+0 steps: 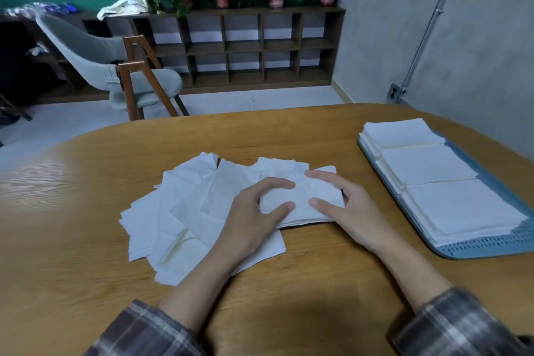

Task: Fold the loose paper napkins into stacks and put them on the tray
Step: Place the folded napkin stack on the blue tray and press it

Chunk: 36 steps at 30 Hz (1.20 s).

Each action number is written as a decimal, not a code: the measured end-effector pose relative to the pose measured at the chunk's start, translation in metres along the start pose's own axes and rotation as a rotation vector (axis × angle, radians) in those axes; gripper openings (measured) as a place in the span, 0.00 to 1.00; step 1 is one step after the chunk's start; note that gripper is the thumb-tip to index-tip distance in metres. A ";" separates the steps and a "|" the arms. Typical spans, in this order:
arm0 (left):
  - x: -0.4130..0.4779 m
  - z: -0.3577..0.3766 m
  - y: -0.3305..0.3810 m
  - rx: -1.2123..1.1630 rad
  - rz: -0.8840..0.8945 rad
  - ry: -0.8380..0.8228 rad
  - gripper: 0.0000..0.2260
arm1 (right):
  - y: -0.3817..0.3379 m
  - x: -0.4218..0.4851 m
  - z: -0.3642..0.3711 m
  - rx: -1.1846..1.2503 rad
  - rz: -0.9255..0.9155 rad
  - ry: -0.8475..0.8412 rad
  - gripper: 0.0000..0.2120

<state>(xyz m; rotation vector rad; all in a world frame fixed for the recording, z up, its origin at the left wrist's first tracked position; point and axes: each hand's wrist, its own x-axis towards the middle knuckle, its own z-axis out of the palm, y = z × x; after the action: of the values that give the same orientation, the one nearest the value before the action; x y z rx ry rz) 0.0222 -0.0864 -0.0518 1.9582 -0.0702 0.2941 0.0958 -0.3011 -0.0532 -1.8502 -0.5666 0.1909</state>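
Squaring a small folded stack (pixel 306 205) at the middle of the table (pixel 86 211), the left hand (pixel 254 211) and right hand (pixel 344 208) rest on it from either side, thumb and forefinger spread wide and curved over the top sheet; neither grip is closed on anything, they only press and frame. Loose napkins (pixel 179 211) fan out from under the stack toward 9 o'clock and 7 o'clock, overlapping untidily, some partly beneath the left wrist. At 3 o'clock the tray (pixel 491 248) carries three folded piles (pixel 427 165) in a row, touching one another and filling most of it.

The risks, as I judge them: thin sheets slide easily, so lifting the stack with such light contact could let the bottom layers fan or drop. Loose sheets underneath may cling and drag along. With so little bare tray left, a fourth pile could overhang the edge or tip a neighbour.
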 end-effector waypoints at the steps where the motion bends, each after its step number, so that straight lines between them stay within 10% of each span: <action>1: 0.000 0.000 -0.001 0.007 0.003 0.011 0.11 | 0.002 0.001 0.002 -0.019 -0.007 0.016 0.21; 21: 0.021 0.004 0.057 0.004 -0.032 -0.090 0.15 | -0.030 -0.005 -0.051 0.047 0.056 0.026 0.19; 36: 0.098 0.131 0.104 -0.181 -0.112 -0.088 0.16 | -0.009 0.002 -0.203 0.015 0.155 0.342 0.20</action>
<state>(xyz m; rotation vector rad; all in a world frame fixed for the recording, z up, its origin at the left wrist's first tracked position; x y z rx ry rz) 0.1204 -0.2384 0.0170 1.7868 -0.0431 0.1234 0.1753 -0.4697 0.0269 -1.8600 -0.1852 -0.0206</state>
